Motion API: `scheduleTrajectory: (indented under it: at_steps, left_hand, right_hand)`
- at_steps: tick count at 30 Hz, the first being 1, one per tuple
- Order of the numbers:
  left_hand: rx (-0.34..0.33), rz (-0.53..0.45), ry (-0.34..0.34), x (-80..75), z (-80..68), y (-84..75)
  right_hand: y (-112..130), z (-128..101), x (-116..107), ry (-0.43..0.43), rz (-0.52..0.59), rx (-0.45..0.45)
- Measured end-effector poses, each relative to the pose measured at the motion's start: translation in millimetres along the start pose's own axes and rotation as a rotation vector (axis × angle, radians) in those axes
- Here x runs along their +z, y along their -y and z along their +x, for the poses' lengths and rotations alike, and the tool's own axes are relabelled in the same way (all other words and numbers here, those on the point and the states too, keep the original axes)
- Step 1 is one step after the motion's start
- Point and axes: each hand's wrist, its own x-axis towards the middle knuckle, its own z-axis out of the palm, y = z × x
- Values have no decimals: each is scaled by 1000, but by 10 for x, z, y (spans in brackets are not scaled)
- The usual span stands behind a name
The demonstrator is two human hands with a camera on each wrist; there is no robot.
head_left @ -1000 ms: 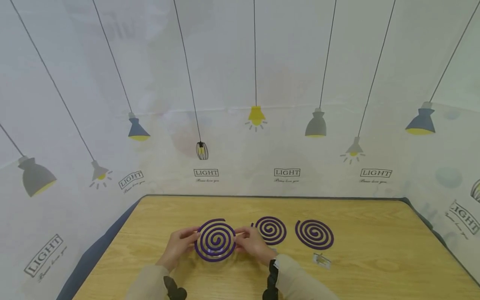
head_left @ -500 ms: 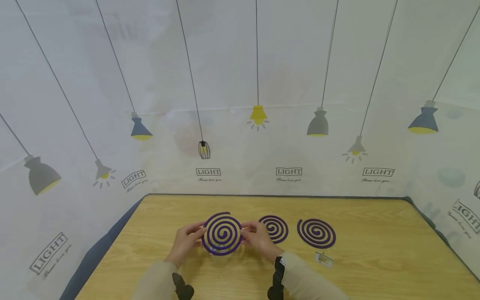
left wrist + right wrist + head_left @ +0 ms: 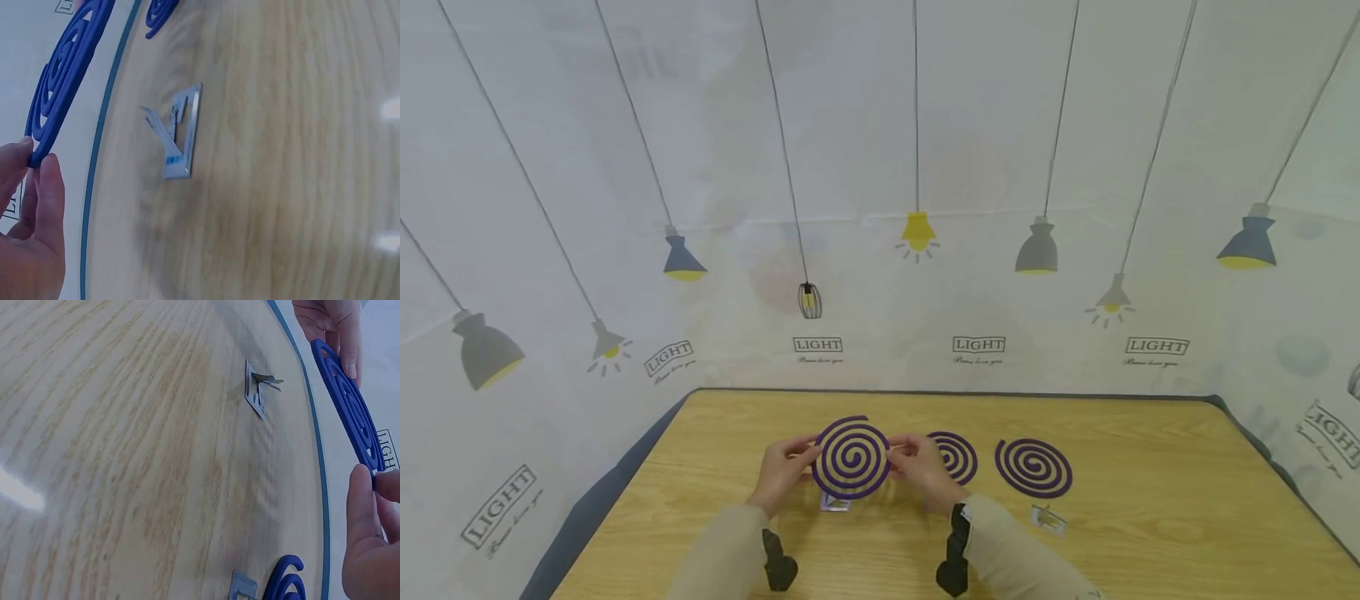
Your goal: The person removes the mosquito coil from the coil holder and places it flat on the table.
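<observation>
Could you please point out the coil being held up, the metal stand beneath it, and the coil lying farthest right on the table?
held coil (image 3: 851, 457), head view, on its spiral centre
metal stand (image 3: 180, 134), left wrist view, on its flat base
rightmost coil (image 3: 1033, 467), head view, on its spiral centre

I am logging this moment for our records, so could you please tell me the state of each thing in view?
Held coil: lifted off the table, tilted up, pinched at both edges.
Left hand: pinches the coil's left edge.
Right hand: pinches the coil's right edge.
Metal stand: on the table under the held coil, prong bent up, bare.
Middle coil: flat on the table.
Right coil: flat on the table.
Second stand: lying on the table, bare.
</observation>
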Motion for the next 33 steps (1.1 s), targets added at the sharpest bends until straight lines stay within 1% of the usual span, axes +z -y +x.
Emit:
scheduleTrajectory:
  at_steps: [4, 7, 14, 19, 23, 29, 33]
  left_hand:
    - [23, -4, -19, 53, 51, -8]
    - [37, -14, -37, 88, 85, -8]
    - [9, -24, -111, 173, 103, 44]
    - [58, 1, -187, 236, 99, 67]
    - [94, 17, -235, 291, 114, 60]
    - [121, 47, -269, 338, 132, 65]
    - [113, 16, -265, 350, 149, 84]
  right_hand:
    - [6, 33, -25, -27, -15, 5]
    - [7, 55, -31, -48, -5, 9]
    - [9, 95, -10, -94, 2, 10]
    - [-5, 132, -1, -120, -30, -15]
    - [-29, 185, -7, -157, -56, -25]
    - [-95, 221, -13, -192, -55, 5]
    - [-131, 237, -8, -214, -49, 11]
